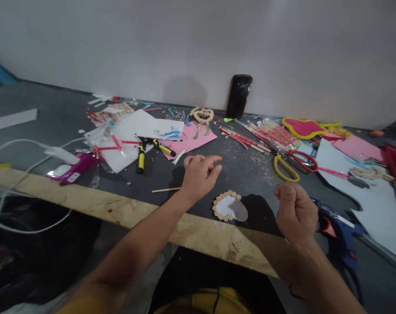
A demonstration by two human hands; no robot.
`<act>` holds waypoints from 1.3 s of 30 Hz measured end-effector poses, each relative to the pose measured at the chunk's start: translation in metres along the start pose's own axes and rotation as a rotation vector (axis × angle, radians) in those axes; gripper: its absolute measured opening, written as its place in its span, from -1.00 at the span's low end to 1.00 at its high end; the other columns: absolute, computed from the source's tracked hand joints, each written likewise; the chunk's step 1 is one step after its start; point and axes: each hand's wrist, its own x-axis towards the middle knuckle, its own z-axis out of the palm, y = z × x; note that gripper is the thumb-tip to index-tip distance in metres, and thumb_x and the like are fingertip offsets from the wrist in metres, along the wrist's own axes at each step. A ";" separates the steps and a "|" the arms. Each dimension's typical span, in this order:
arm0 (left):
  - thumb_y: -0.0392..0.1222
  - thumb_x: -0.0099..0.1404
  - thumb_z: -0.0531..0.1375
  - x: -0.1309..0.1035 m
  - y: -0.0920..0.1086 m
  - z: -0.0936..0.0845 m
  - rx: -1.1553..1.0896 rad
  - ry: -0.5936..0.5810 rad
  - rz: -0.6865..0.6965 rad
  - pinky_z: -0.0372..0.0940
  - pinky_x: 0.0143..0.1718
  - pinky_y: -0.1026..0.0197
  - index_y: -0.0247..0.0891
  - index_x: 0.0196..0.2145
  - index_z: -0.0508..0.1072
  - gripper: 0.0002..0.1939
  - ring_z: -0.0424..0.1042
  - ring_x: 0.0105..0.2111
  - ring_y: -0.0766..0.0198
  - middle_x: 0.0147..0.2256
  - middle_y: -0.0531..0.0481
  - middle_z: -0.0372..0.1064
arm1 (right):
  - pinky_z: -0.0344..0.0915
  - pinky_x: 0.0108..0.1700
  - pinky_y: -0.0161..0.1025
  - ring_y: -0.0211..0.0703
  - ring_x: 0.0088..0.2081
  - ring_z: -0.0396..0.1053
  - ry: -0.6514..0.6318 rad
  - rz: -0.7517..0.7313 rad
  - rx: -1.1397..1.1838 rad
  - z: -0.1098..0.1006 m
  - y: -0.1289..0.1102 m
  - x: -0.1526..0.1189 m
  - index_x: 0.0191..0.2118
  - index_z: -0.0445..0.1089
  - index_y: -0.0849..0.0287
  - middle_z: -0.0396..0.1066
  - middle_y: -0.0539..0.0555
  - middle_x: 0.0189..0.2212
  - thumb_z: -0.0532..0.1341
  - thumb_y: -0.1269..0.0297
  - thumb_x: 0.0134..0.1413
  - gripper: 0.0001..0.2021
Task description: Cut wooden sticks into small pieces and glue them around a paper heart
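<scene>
My left hand (199, 176) hovers over the dark tabletop, thumb and forefinger apart, with nothing visible between them. A thin wooden stick (165, 190) lies beside that wrist, its right end hidden behind it. Between my hands, near the front edge, rests a white paper oval (235, 207) with small beige beads (217, 210) along much of its rim. My right hand (296, 213) is closed in a fist to the right of it; whatever the fingers may hold is hidden. Just right of the fist is a blue glue gun (340, 235) with an orange trigger.
Red-and-yellow-handled scissors (286, 168) lie beyond my right hand. Yellow-and-black pliers (141, 157) rest by pink paper (201, 135) and beaded strings (202, 115). A phone (239, 96) leans on the wall. A purple glue gun (75, 168) and white cable (3, 209) are left.
</scene>
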 end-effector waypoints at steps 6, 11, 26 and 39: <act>-0.18 0.27 0.10 -0.002 -0.004 0.004 0.004 0.159 0.035 0.05 -0.08 0.12 -0.18 -0.14 0.42 -0.78 0.36 -0.28 0.23 -0.49 0.08 0.38 | 0.12 -0.44 -0.31 -0.25 -0.51 0.25 0.096 -0.058 -0.193 -0.040 -0.009 -0.021 -0.50 0.26 0.11 0.27 -0.03 -0.56 -0.02 0.26 0.18 -0.74; -0.14 0.27 0.11 -0.004 -0.006 0.006 -0.001 0.236 0.061 0.07 -0.08 0.13 -0.19 -0.16 0.44 -0.79 0.37 -0.28 0.22 -0.48 0.06 0.39 | 0.08 -0.54 -0.27 -0.18 -0.58 0.26 0.158 0.078 -0.435 -0.079 0.005 -0.064 -0.48 0.31 0.07 0.30 0.00 -0.60 0.02 0.17 0.11 -0.77; -0.20 0.23 0.11 -0.054 0.024 -0.025 0.144 -0.105 0.120 0.05 -0.03 0.04 -0.16 -0.10 0.41 -0.73 0.28 -0.09 0.15 -0.19 -0.01 0.44 | 0.28 -0.18 0.05 0.27 -0.11 0.35 -0.024 0.205 -0.589 -0.101 0.059 -0.092 -0.02 0.25 0.22 0.40 0.37 -0.19 0.06 0.01 0.04 -0.54; -0.12 0.23 0.14 -0.117 0.026 -0.011 0.181 -0.105 0.258 0.02 -0.01 -0.07 0.00 -0.12 0.47 -0.74 0.13 0.02 0.03 -0.06 -0.04 0.32 | 0.23 -0.33 -0.07 0.18 -0.32 0.41 -0.164 0.265 -0.759 -0.098 0.062 -0.069 -0.04 0.26 0.30 0.44 0.36 -0.32 0.05 0.09 0.08 -0.58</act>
